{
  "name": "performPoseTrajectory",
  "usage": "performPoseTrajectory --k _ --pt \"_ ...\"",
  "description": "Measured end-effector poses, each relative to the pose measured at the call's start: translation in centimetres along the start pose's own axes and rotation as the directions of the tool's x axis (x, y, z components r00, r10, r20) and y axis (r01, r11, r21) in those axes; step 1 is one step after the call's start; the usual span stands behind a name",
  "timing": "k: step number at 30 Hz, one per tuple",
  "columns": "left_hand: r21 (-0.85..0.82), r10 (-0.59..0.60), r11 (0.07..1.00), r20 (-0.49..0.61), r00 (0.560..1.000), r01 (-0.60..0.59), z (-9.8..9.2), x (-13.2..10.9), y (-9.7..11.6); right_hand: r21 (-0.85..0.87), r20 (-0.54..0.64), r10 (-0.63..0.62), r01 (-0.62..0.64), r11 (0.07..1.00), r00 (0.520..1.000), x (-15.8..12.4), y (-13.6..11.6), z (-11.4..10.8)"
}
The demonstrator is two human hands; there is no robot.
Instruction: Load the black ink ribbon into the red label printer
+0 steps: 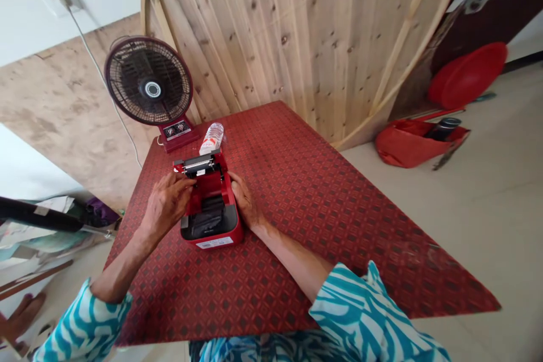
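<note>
A red and black label printer [232, 231], as it appears, sits on the red patterned table [322, 226] with its cover raised. A dark roller [199, 166] shows at the top, and something black and crumpled or glossy [207, 219] lies in the open compartment. My left hand [168, 199] is closed at the printer's left side, its fingertips over the edge by the compartment. Its thumb is partly hidden. My right hand [245, 199] grips the right wall, thumb at the rim and fingers along the outside.
Right behind the printer stands a clear plastic bottle [212, 138]. A dark red fan [148, 82] is at the table's far left corner. A wooden panel [280, 28] leans behind the table. On the floor at right are a red bag [399, 144] and a red basin [469, 74].
</note>
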State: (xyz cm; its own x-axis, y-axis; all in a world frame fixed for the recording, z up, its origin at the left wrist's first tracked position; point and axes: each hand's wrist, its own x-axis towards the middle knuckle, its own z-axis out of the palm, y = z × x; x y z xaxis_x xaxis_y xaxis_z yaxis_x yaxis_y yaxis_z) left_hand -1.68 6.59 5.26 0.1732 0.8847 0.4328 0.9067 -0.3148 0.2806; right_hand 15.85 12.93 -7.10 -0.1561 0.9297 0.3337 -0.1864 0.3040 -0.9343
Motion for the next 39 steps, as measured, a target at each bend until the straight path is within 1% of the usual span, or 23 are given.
performPoseTrajectory --k 2,3,4,6,8,9,10,11,12,14,15,17,20,22,23,26,29,31,33,36,37,38,39 --pt "0.184 0.014 0.983 0.048 0.999 -0.023 -0.8 0.1 0.9 0.004 -0.003 0.007 -0.007 1.000 1.000 0.0 -0.2 0.1" --pt "0.230 0.025 0.972 0.074 0.997 -0.042 -1.0 -0.1 1.3 0.005 0.000 0.012 -0.012 1.000 1.000 0.1 -0.3 0.1" --pt "0.241 0.049 0.968 0.111 0.993 -0.075 -1.0 -0.2 1.6 0.004 0.003 0.016 -0.016 1.000 1.000 0.1 -0.4 0.1" --pt "0.200 0.127 0.965 0.211 0.969 -0.170 -0.7 -0.1 2.0 0.005 0.006 0.012 -0.012 1.000 1.000 0.1 -0.5 0.1" --pt "0.149 0.185 0.960 0.305 0.934 -0.239 0.2 0.8 1.8 0.008 -0.002 0.004 -0.003 1.000 1.000 0.2 -0.5 0.1" --pt "0.135 0.185 0.960 0.345 0.920 -0.244 0.9 1.5 1.6 0.009 -0.007 0.000 0.000 1.000 1.000 0.2 -0.5 0.1" --pt "0.118 0.166 0.967 0.377 0.911 -0.225 1.6 2.3 1.3 0.012 -0.010 -0.003 0.003 1.000 1.000 0.2 -0.5 0.1" --pt "0.087 0.135 0.978 0.431 0.892 -0.190 2.2 3.1 1.0 0.014 -0.013 -0.005 0.005 1.000 1.000 0.2 -0.5 0.1" --pt "0.048 0.121 0.985 0.494 0.861 -0.166 2.8 3.8 0.6 0.017 -0.015 -0.010 0.010 1.000 1.000 0.3 -0.4 0.1" --pt "-0.006 0.118 0.990 0.578 0.808 -0.140 3.5 5.0 0.2 0.019 -0.017 -0.022 0.022 1.000 1.000 0.3 -0.5 0.2" --pt "-0.023 0.126 0.990 0.600 0.790 -0.140 3.6 5.4 0.1 0.019 -0.017 -0.026 0.026 0.999 1.000 0.4 -0.5 0.2" --pt "-0.040 0.142 0.988 0.621 0.771 -0.150 3.4 5.7 0.1 0.014 -0.018 -0.031 0.031 0.999 0.999 0.4 -0.6 0.2" --pt "-0.064 0.165 0.984 0.680 0.714 -0.166 2.7 5.6 0.4 0.009 -0.021 -0.034 0.034 0.999 0.999 0.4 -0.7 0.2" --pt "-0.047 0.158 0.983 0.707 0.690 -0.177 2.4 5.4 0.7 0.008 -0.018 -0.033 0.033 0.999 0.999 0.3 -0.7 0.1" --pt "-0.032 0.147 0.984 0.709 0.690 -0.177 2.4 5.3 0.7 0.009 -0.015 -0.031 0.031 0.999 0.999 0.3 -0.7 0.1" --pt "-0.035 0.122 0.990 0.681 0.722 -0.135 2.7 5.0 0.6 0.008 -0.009 -0.022 0.022 1.000 1.000 0.3 -0.6 0.0" --pt "-0.102 0.123 0.992 0.612 0.781 -0.077 2.7 4.8 0.5 0.005 -0.006 -0.006 0.006 1.000 1.000 0.3 -0.5 0.0" --pt "-0.120 0.134 0.989 0.552 0.823 -0.081 2.2 4.4 0.8 0.007 -0.001 0.002 -0.002 1.000 1.000 0.3 -0.4 0.0" --pt "-0.127 0.169 0.984 0.493 0.854 -0.121 1.0 3.7 1.4 0.016 0.003 0.007 -0.007 1.000 1.000 0.2 -0.2 0.0" --pt "-0.139 0.212 0.976 0.394 0.894 -0.170 -1.7 2.4 1.9 0.035 0.004 0.008 -0.009 0.999 1.000 0.1 0.1 0.0" --pt "-0.144 0.198 0.977 0.354 0.914 -0.156 -2.7 1.9 1.8 0.039 0.006 0.012 -0.012 0.999 1.000 0.1 0.2 -0.1" --pt "-0.148 0.158 0.982 0.309 0.938 -0.116 -3.7 1.4 1.3 0.042 0.009 0.019 -0.019 0.999 1.000 0.0 0.2 -0.1" --pt "-0.160 0.088 0.986 0.257 0.963 -0.047 -4.6 0.9 0.6 0.044 0.014 0.029 -0.030 0.999 0.999 0.0 0.2 -0.2"
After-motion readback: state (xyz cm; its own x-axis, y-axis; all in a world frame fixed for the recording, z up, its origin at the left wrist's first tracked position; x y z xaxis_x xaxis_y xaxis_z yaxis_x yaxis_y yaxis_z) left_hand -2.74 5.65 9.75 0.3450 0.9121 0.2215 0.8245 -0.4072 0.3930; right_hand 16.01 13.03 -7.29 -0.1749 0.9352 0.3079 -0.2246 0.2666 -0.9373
